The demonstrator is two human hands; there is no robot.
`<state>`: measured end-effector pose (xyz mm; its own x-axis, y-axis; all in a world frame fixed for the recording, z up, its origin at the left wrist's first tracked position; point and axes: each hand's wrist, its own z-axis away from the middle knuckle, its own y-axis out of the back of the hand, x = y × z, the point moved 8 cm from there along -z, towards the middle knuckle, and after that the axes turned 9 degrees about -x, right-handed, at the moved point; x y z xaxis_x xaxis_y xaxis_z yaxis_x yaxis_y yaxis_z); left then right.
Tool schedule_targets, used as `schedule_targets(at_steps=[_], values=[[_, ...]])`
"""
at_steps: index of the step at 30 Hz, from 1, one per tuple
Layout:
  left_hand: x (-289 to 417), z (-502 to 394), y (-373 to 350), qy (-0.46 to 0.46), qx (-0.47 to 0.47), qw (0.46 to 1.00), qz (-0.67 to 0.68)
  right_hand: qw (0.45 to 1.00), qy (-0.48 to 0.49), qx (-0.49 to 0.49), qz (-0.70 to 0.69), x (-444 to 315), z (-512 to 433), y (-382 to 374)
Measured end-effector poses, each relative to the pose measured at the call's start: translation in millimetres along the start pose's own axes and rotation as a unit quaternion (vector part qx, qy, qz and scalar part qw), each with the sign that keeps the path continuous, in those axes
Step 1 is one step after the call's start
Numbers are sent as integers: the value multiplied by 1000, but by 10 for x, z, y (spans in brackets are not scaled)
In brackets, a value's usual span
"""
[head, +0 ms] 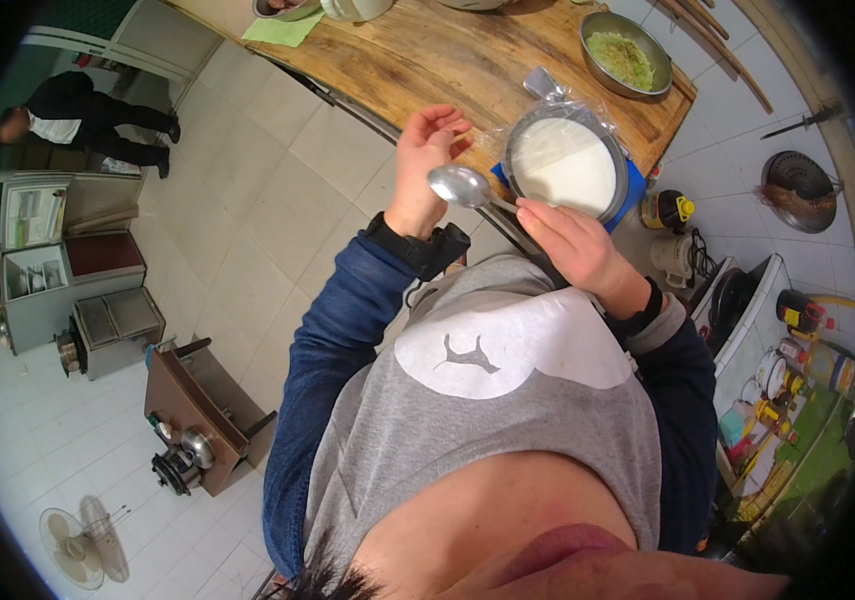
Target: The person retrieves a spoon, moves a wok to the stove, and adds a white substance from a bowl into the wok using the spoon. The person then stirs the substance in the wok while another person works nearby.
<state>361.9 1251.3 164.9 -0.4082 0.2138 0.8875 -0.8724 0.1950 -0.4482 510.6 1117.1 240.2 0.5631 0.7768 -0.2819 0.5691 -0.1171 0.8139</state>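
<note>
My right hand [574, 247] holds a metal spoon [460, 186] by its handle, with the bowl of the spoon pointing left. My left hand [431, 146] is raised just beyond the spoon, palm up and fingers loosely curled apart; nothing can be made out in it. A round metal bowl [622, 163] filled with a smooth white substance [566, 169], maybe flour, stands at the counter's near edge. Clear plastic film [585, 107] lies crumpled around its far rim, close to my left fingertips. Something blue [631, 199] lies under the bowl.
On the wooden counter [427, 56], a metal bowl of chopped greens [626, 64] stands at the far right. A green cloth [283, 28] lies far left. A bottle with a yellow cap [667, 210] stands right of the counter. Across the room is another person [90, 120].
</note>
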Motion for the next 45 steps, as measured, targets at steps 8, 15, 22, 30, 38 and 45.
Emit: schedule_targets(at_steps=[8, 15, 22, 30, 38, 45], values=[[-95, 102, 361, 90, -34, 994, -40, 745, -389, 44, -539, 523, 300, -277], [-535, 631, -481, 201, -300, 932, -39, 618, -422, 21, -663, 523, 265, -680], [-627, 687, -745, 249, -373, 894, -11, 646, -373, 5, -666, 460, 297, -657], [-409, 497, -265, 191, -174, 965, 36, 612, -403, -95, -674, 493, 730, -905], [-107, 612, 578, 147, -110, 977, 104, 571, -463, -210, -645, 362, 934, -1548], [310, 526, 1363, 135, -138, 976, 95, 580, -462, -206, -639, 240, 47, -2260]])
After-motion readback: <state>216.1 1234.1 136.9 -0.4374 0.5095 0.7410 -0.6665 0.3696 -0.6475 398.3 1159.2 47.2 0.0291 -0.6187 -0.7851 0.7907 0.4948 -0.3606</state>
